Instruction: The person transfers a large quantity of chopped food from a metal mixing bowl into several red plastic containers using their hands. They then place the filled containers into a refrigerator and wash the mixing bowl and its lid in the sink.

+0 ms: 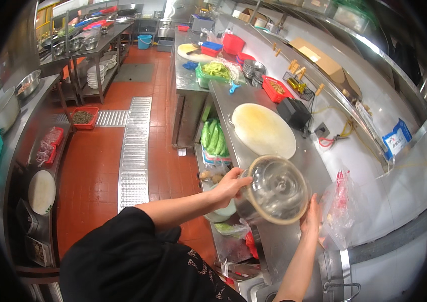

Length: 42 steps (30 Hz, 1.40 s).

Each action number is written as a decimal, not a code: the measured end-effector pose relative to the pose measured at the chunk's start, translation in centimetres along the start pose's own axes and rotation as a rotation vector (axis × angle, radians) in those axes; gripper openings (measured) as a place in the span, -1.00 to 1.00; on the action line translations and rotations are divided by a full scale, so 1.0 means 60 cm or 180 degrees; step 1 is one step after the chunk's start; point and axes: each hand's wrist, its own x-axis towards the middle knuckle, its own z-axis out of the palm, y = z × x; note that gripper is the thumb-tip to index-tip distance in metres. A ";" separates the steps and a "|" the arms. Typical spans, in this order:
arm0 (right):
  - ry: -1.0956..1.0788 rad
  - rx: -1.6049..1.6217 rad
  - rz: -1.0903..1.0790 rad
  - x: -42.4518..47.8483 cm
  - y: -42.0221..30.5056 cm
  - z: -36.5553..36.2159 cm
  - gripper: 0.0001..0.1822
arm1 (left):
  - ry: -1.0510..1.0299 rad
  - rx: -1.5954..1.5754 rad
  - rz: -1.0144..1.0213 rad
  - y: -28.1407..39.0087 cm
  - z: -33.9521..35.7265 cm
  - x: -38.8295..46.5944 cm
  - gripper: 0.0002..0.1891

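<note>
Between my two hands is a round metal vessel (274,188) with a shiny ringed inside and a beige rim, held tilted above the steel counter (281,245). My left hand (234,185) grips its left side, thumb over the rim. On the opposite side, my right hand (310,215) presses against the wall with fingers pointing up; its far fingers are hidden. Just beyond the vessel lies a round white cutting board (264,130). A clear plastic bag (340,211) with red print rests right of my right hand. Motion blurs the vessel somewhat.
Cucumber-like green vegetables (213,137) fill a shelf below the counter. Past the board stand a black box (294,113) and a red basket (277,89). A metal floor grate (135,151) runs along the red tiles. Another steel counter (28,109) lines the left side.
</note>
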 end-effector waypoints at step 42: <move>-0.3446 -0.0306 0.1760 0.724 0.582 1.647 -0.68 | 0.2255 -0.1028 0.0898 0.705 -1.390 0.451 -0.67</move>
